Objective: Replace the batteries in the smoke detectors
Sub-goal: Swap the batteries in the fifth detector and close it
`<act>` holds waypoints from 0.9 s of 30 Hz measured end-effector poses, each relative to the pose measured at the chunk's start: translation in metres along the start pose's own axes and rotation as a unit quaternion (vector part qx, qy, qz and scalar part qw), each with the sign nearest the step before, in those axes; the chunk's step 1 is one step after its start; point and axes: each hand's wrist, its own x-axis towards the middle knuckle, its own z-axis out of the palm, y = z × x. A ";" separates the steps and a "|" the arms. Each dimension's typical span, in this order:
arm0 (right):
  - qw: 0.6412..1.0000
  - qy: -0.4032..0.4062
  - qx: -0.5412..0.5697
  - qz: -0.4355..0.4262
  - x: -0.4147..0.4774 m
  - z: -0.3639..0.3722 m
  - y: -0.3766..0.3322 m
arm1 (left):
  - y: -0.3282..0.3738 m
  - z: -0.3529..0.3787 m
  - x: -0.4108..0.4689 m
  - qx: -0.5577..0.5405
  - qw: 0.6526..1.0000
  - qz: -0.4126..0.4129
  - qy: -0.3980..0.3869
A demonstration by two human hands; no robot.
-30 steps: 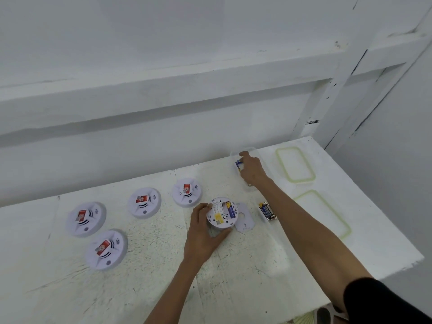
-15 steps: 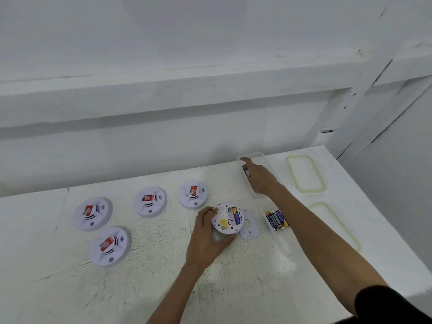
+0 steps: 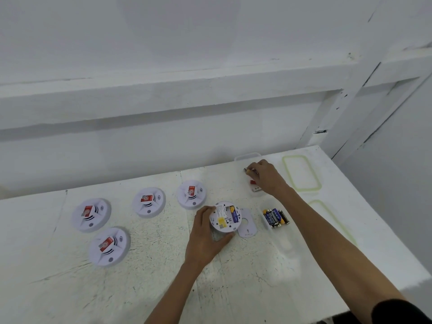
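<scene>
So, your left hand point(image 3: 205, 237) grips the open smoke detector point(image 3: 225, 216) by its rim, thumb on the near side and fingers curled over its left side. The detector lies back-up near the middle of the table point(image 3: 163, 288), with one blue cell point(image 3: 232, 212) seated in its compartment. Just beside it, towards the right edge, lies its loose back plate point(image 3: 247, 224); whether the two touch, I cannot tell.

Further towards the right edge stands a clear tub point(image 3: 263, 224) holding spare batteries point(image 3: 275, 217) side by side. There seem to be about four, but blur makes the count unsure. Your right forearm crosses the table just beyond that tub.

Your right hand point(image 3: 267, 177) is out at the far edge, over a second clear tub point(image 3: 247, 156) and hiding most of it. Its fingers are curled, pinching a small thing that looks like a battery point(image 3: 247, 170), though it is too blurred to be certain. A red bit and a white bit show inside this tub; I cannot say what they are.

Two green-rimmed lids lie flat along the right edge. The far lid point(image 3: 301, 173) is near the far right corner, and the near lid point(image 3: 332, 220) is partly hidden by your forearm.

Four closed smoke detectors point(image 3: 149, 202), face up with red labels, sit apart from one another between the open one and the left edge. That makes five detectors in all.
</scene>
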 end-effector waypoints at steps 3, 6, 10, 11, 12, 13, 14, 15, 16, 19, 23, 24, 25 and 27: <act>0.998 0.036 0.009 0.043 -0.012 -0.009 -0.010 | 0.002 0.002 -0.001 0.020 1.000 -0.013 -0.004; 0.985 0.101 0.114 0.082 -0.030 -0.016 -0.033 | 0.004 0.002 -0.002 0.047 0.999 -0.023 -0.008; 0.957 0.164 0.225 0.085 -0.066 -0.007 -0.069 | 0.005 -0.002 -0.004 0.091 0.995 0.031 -0.035; 0.956 0.163 0.227 0.087 -0.075 -0.003 -0.077 | 0.005 -0.004 -0.004 0.087 0.994 0.038 -0.049; 0.955 0.158 0.232 0.092 -0.084 0.003 -0.084 | 0.006 -0.005 -0.003 0.083 0.994 0.041 -0.057; 0.958 0.148 0.226 0.100 -0.093 0.009 -0.090 | 0.006 -0.005 -0.003 0.079 0.994 0.041 -0.055; 0.961 0.142 0.215 0.105 -0.100 0.017 -0.092 | 0.006 -0.005 -0.003 0.078 0.995 0.037 -0.047; 0.966 0.134 0.193 0.109 -0.108 0.024 -0.096 | 0.006 -0.005 -0.004 0.076 0.996 0.029 -0.039; 0.970 0.128 0.175 0.113 -0.115 0.030 -0.097 | 0.007 -0.004 -0.005 0.073 0.997 0.017 -0.034; 0.973 0.118 0.153 0.123 -0.133 0.043 -0.099 | 0.012 -0.006 -0.006 0.073 0.997 0.003 -0.037; 0.970 0.133 0.169 0.110 -0.145 0.050 -0.105 | 0.005 -0.004 -0.005 0.101 0.992 0.030 -0.063; 0.969 0.140 0.172 0.112 -0.146 0.051 -0.106 | 0.003 -0.003 -0.005 0.100 0.992 0.036 -0.068; 0.968 0.144 0.171 0.114 -0.147 0.052 -0.107 | 0.002 -0.004 -0.005 0.095 0.992 0.043 -0.074; 0.968 0.145 0.167 0.119 -0.147 0.054 -0.105 | 0.002 -0.004 -0.005 0.087 0.990 0.062 -0.088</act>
